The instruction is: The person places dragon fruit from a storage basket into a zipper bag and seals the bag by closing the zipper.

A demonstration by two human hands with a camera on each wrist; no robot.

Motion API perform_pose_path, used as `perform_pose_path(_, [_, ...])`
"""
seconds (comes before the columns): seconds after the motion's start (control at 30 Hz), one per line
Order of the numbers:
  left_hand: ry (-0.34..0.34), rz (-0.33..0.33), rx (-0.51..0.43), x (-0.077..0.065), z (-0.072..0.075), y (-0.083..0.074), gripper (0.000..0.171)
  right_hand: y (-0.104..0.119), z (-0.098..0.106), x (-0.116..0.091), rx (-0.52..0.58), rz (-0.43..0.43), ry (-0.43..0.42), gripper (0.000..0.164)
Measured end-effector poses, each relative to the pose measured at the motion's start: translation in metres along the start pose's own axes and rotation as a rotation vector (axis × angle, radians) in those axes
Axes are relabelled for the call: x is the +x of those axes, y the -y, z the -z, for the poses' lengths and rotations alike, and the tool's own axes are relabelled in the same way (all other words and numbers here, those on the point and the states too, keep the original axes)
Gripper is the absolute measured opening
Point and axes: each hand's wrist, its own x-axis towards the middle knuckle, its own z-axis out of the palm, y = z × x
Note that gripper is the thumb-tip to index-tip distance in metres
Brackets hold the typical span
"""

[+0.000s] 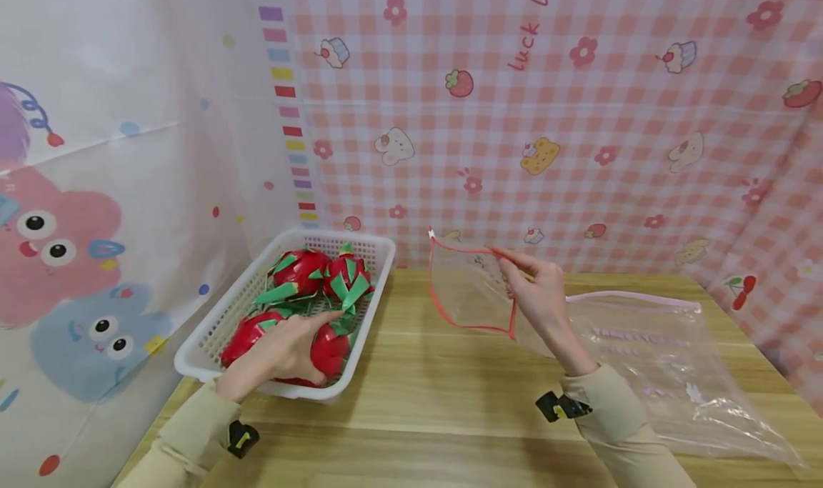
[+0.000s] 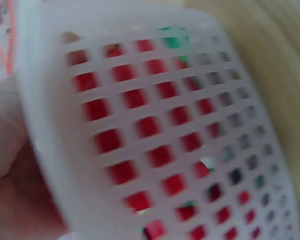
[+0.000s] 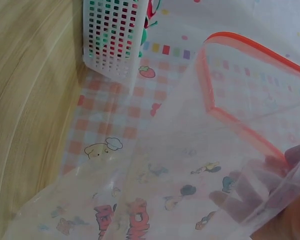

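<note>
A white plastic basket (image 1: 212, 327) at the left holds several red dragon fruits with green scales, which look artificial. My left hand (image 1: 283, 349) reaches into it, fingers and thumb around the front-right dragon fruit (image 1: 331, 352). The left wrist view is blurred and shows the basket's perforated wall (image 2: 55, 130), with part of the left hand (image 2: 10, 165) beyond it. To the right of the basket, my right hand (image 1: 536, 284) pinches the red rim of a clear zip bag (image 1: 466, 288), its mouth spread wide. Printed cartoon figures and red lettering show on the bag in the right wrist view.
Another clear zip bag (image 1: 662, 359), with a pale pink top strip, lies flat on the wooden table (image 1: 424, 402) at the right. A pink checked cloth (image 1: 489, 123) hangs behind the table, and a white patterned cloth (image 1: 161, 188) hangs on the left.
</note>
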Motion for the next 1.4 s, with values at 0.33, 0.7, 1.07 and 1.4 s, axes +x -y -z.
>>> perform_pose_path(0.33, [0.016, 0.022, 0.021, -0.005, 0.032, -0.01, 0.068, -0.002, -0.002, 0.0, -0.025, 0.002, -0.005, 0.028])
perform_pose_path(0.7, [-0.059, -0.036, -0.032, -0.026, 0.064, -0.015, 0.068, -0.001, -0.006, 0.0, -0.04, 0.001, 0.001, 0.026])
perform_pose_path(1.07, [-0.153, -0.116, -0.091, -0.037, 0.075, -0.025, 0.068, 0.0, -0.008, 0.0, -0.082, 0.023, -0.021, 0.025])
perform_pose_path(1.4, [-0.357, -0.25, -0.192, -0.019, 0.058, -0.045, 0.079, 0.001, -0.009, 0.001, -0.078, 0.004, -0.012, 0.026])
